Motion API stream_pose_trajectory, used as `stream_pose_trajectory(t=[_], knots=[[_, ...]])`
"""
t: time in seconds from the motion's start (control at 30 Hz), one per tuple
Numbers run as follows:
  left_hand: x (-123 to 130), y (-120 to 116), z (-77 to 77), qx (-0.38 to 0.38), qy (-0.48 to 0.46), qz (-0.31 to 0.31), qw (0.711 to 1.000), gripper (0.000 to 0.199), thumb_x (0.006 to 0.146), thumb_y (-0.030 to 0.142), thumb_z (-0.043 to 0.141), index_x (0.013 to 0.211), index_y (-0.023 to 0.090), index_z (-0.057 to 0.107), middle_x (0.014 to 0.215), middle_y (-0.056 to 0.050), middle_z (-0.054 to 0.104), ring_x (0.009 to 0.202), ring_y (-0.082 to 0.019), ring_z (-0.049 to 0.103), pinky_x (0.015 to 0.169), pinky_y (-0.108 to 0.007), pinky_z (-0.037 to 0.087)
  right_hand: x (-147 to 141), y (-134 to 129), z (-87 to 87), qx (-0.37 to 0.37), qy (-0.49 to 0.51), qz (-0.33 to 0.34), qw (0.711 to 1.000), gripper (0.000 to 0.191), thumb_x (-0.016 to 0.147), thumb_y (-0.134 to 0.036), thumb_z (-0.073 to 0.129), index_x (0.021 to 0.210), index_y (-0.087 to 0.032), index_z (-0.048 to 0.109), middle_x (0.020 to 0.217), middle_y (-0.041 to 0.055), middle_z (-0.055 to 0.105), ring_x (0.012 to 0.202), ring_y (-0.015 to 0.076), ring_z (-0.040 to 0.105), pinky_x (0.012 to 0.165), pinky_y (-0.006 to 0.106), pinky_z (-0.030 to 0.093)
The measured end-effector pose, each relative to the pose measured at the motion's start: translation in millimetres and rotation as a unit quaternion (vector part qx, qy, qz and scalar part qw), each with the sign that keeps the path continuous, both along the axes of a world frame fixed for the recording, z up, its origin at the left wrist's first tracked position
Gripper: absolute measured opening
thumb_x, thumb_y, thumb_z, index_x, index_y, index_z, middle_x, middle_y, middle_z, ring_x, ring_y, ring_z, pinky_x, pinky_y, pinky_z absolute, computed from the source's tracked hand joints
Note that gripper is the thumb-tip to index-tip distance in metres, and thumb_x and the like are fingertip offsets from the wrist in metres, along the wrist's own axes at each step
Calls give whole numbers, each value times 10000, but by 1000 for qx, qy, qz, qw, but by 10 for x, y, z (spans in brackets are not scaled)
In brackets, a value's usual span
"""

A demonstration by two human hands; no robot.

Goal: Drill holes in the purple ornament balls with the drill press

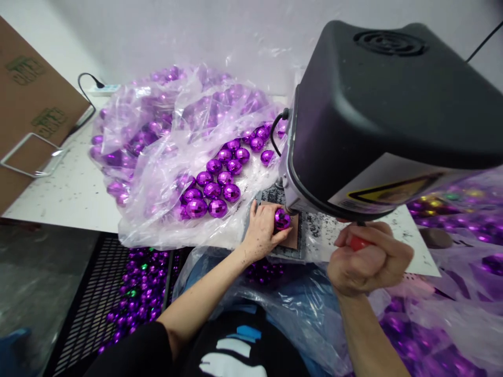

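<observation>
On the base of a black drill press [393, 99], my left hand [264, 230] grips a shiny purple mirrored ball [282, 219] between thumb and fingers. The ball sits over a brown pad [291, 238], right under the machine's head, and the tool tip is mostly hidden. My right hand [369, 257] is wrapped round a red-knobbed handle [358, 242] at the front right of the machine. Left of my left hand, several loose purple balls [212, 190] lie at the mouth of a clear plastic bag [153, 188] full of similar balls.
Dark shavings litter the white table [58, 199]. A cardboard box [31, 99] and a power strip [105, 90] stand at the left. Below is a black crate [84, 296] with many small purple balls. More bagged balls [428, 340] lie at the right.
</observation>
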State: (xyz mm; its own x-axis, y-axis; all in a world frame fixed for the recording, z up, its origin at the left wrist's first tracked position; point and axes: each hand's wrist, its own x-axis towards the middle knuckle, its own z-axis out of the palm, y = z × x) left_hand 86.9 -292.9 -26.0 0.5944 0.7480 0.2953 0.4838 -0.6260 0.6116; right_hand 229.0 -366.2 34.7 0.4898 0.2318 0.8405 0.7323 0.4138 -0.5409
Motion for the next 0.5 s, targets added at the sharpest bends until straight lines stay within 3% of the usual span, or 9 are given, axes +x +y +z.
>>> stream_pose_trajectory(t=[0.13, 0.23, 0.3, 0.4, 0.43, 0.5], knots=[[4, -8, 7, 2, 0, 8, 1000, 449, 858, 362, 673, 1228, 199, 479, 1187, -92, 626, 1180, -271, 558, 1197, -553, 228, -8, 11, -94, -20, -9, -7, 1000, 158, 825, -276, 487, 819, -205, 628, 628, -12, 536, 502, 99, 501, 450, 255, 423], [8, -16, -12, 7, -4, 8, 1000, 424, 861, 364, 666, 1202, 190, 485, 1137, -81, 634, 1132, -257, 569, 1193, -539, 236, -19, 2, -12, -18, -1, -7, 1000, 198, 841, -308, 469, 772, -188, 610, 672, -6, 569, 533, 102, 551, 424, 227, 391], [18, -9, -30, 8, -7, 6, 1000, 414, 861, 362, 665, 1193, 189, 489, 1124, -76, 635, 1122, -251, 568, 1193, -530, 234, -20, -9, 171, -19, 12, -10, 1000, 203, 847, -300, 474, 767, -187, 622, 599, -24, 528, 487, 91, 525, 407, 212, 355], [32, 15, -42, 5, -9, 4, 1000, 409, 856, 351, 669, 1188, 189, 492, 1122, -72, 634, 1126, -252, 565, 1192, -533, 225, -15, 13, 584, -69, 35, -29, 997, 245, 855, -246, 482, 713, -153, 658, 468, -38, 417, 385, 56, 397, 387, 206, 257], [26, 17, -36, 2, -13, 3, 1000, 409, 860, 349, 668, 1192, 189, 491, 1123, -71, 634, 1127, -252, 565, 1194, -536, 217, -14, 35, 725, -132, 42, -27, 990, 287, 866, -265, 480, 666, -150, 649, 457, -35, 409, 387, 53, 391, 398, 215, 254], [-25, -9, -6, -3, -29, 1, 1000, 424, 877, 355, 656, 1221, 190, 473, 1145, -74, 629, 1133, -251, 564, 1195, -544, 208, -14, 87, 952, -128, 85, 5, 988, 323, 860, -313, 507, 601, -146, 602, 453, -37, 376, 390, 50, 371, 401, 224, 236]])
